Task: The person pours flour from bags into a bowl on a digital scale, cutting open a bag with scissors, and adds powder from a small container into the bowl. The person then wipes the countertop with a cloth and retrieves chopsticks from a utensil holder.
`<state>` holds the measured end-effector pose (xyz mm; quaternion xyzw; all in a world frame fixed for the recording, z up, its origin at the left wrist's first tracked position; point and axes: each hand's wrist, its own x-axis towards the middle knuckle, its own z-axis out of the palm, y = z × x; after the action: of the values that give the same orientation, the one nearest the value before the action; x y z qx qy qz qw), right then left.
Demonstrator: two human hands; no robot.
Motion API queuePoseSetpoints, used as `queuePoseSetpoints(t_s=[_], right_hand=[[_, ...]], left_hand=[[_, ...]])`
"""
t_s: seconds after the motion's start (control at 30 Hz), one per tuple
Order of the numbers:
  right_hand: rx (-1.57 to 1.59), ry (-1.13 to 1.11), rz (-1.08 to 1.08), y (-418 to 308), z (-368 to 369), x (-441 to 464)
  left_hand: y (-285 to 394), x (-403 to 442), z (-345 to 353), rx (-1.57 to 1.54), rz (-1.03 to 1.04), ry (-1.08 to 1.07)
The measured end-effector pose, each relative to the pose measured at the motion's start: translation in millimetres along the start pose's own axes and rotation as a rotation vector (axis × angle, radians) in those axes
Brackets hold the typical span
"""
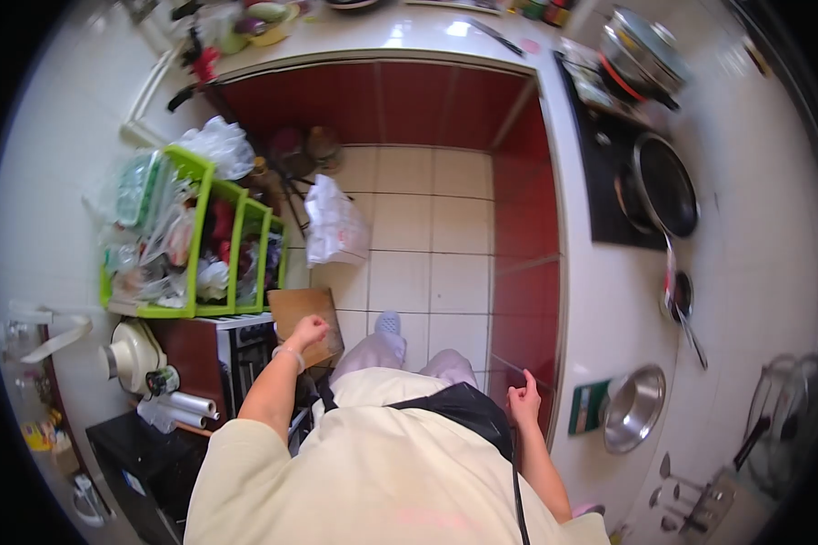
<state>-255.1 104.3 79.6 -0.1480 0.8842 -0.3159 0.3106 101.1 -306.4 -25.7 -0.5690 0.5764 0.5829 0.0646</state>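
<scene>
- Head view, far left: the green rack (203, 245) is crammed with plastic bags (154, 280); a careless tug could spill them.
- Left hand (311, 331): fingers curled together, seemingly empty, in front of the brown board (293, 307); contact can't be told, but a bump might slide it.
- White bag (334, 222): on the floor (400, 236), faint reddish print illegible; a step could snag it.
- Right hand (523, 400): fingers bent beside the red cabinet (525, 218); whether they grip anything, I cannot tell.
- Metal bowl (641, 411): a sideways knock could tip it; no brand readable anywhere.
</scene>
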Motion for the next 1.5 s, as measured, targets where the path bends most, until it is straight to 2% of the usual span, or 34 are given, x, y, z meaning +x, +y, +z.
queuePoseSetpoints(t_s=[0.13,0.23,0.33,0.37,0.47,0.57,0.6,0.63,0.73,0.77,0.8,0.87,0.93,1.03,1.07,1.17,1.23,1.27,1.3,1.33,1.4,1.47,1.5], right_hand=[[-0.055,-0.088,-0.11,-41.1,20.5,34.9],[-0.008,-0.223,0.023,-47.5,14.9,59.9],[-0.071,-0.247,0.014,-53.5,5.5,95.7],[-0.055,-0.267,0.059,-52.2,1.8,109.4],[-0.121,-0.275,0.068,-59.2,-1.5,144.1],[-0.052,-0.262,0.113,-117.6,3.1,166.2],[-0.022,-0.277,0.104,-135.0,8.0,176.1],[-0.003,-0.246,0.11,-149.0,14.3,184.2],[0.189,-0.341,0.252,-197.3,34.5,239.6],[0.234,-0.391,0.17,-210.1,42.8,270.0],[0.325,-0.351,0.196,-242.0,48.3,298.2],[0.54,-0.255,0.132,-301.8,61.7,361.9],[0.825,-0.25,0.096,-367.3,63.0,436.3],[1.093,-0.206,-0.02,-466.2,70.0,547.6],[1.192,-0.233,-0.115,-482.7,80.5,585.3],[1.256,-0.2,-0.047,-520.7,119.7,689.5],[1.335,0.009,0.219,-528.0,154.5,760.5],[1.356,0.001,0.234,-527.5,164.0,784.5],[1.512,-0.079,0.255,-522.4,169.7,804.0],[1.662,-0.153,0.276,-518.3,169.4,814.3],[1.676,-0.198,0.256,-509.7,172.2,823.8],[1.605,-0.198,0.277,-498.4,170.1,817.4],[1.508,-0.12,0.245,-491.9,165.3,800.5]], left_hand=[[27.5,36.5,-33.0,0.11,0.015,0.116],[42.6,54.7,-38.4,0.086,0.017,0.134],[46.2,74.7,-31.9,0.019,0.027,0.217],[28.6,94.0,-20.7,0.029,0.046,0.253],[-9.4,120.3,-3.6,-0.1,0.038,0.21],[-11.7,126.8,-22.3,-0.069,-0.109,0.051],[0.8,135.8,-39.2,-0.038,-0.183,0.008],[12.7,147.7,-49.4,-0.016,-0.158,-0.008],[66.8,203.0,-71.5,-0.097,-0.227,-0.032],[101.4,223.2,-77.1,-0.224,-0.143,-0.058],[142.3,242.5,-80.2,-0.348,-0.058,-0.088],[226.9,256.2,-81.1,-0.398,0.178,-0.099],[314.6,245.5,-72.3,-0.253,0.207,-0.163],[390.3,232.9,-39.7,-0.367,0.305,-0.426],[398.1,218.5,-29.7,-0.407,0.293,-0.506],[397.3,194.0,-1.1,-0.437,0.217,-0.653],[388.8,190.9,1.5,-0.505,0.011,-0.602],[383.9,190.8,2.6,-0.559,-0.056,-0.515],[374.3,197.1,2.2,-0.586,-0.142,-0.429],[378.6,203.7,-0.3,-0.616,-0.176,-0.386],[379.1,232.8,-2.2,-0.618,-0.174,-0.355],[399.8,268.3,0.7,-0.623,-0.166,-0.362],[436.5,282.6,1.4,-0.559,-0.177,-0.368]])
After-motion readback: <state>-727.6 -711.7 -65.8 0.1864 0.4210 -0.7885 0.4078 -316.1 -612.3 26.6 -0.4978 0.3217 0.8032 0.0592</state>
